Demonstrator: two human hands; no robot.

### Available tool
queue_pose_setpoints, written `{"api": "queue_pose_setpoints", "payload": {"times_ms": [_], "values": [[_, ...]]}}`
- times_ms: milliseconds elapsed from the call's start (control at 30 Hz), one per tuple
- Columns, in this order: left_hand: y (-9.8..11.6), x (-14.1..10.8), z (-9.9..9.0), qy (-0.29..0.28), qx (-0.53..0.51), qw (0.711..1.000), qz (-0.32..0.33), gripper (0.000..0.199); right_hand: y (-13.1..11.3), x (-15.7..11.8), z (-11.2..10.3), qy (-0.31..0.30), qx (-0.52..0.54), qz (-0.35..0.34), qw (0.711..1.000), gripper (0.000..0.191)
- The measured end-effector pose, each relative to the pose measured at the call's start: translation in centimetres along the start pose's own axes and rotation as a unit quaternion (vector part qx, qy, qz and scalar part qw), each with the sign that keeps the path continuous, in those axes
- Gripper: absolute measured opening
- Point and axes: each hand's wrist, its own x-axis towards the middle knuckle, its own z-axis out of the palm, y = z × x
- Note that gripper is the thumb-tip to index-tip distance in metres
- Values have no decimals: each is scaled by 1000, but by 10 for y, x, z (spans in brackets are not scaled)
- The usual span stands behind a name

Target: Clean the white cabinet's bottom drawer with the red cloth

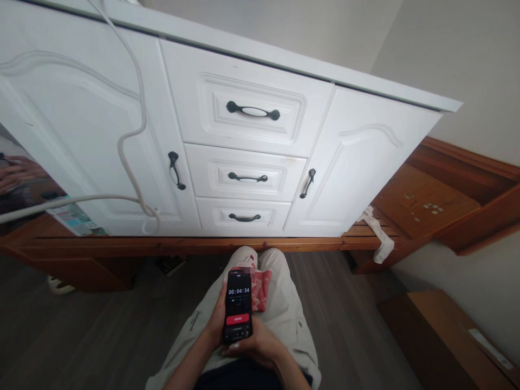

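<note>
A black smartphone (pixel 238 303) with a running timer and a red button on its screen is held over my lap. My left hand (pixel 217 319) is closed along the phone's left edge. My right hand (pixel 258 340) wraps round its lower right corner, with the thumb near the bottom of the screen. Beneath and just right of the phone, a red patterned cloth or pouch (pixel 260 290) lies on my light trousers (pixel 284 309). The phone partly covers it.
A white cabinet (pixel 244 138) with dark-handled drawers stands ahead on a wooden bench (pixel 162 246). A pale cable (pixel 140 108) hangs over its left door. White socks or cloth (pixel 379 238) drape over the bench. A cardboard box (pixel 439 336) sits at right. A hand (pixel 18 170) shows at far left.
</note>
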Motion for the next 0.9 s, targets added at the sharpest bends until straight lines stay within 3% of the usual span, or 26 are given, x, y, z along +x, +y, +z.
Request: {"api": "queue_pose_setpoints", "payload": {"times_ms": [367,900], "values": [[-4,8,-8,-7,-7,1000,8,79,0,-1,-1,-6,-8,-1,1000,65],[-2,5,-5,2,8,1000,6,82,-3,-1,2,-6,1,5,1000,67]]}}
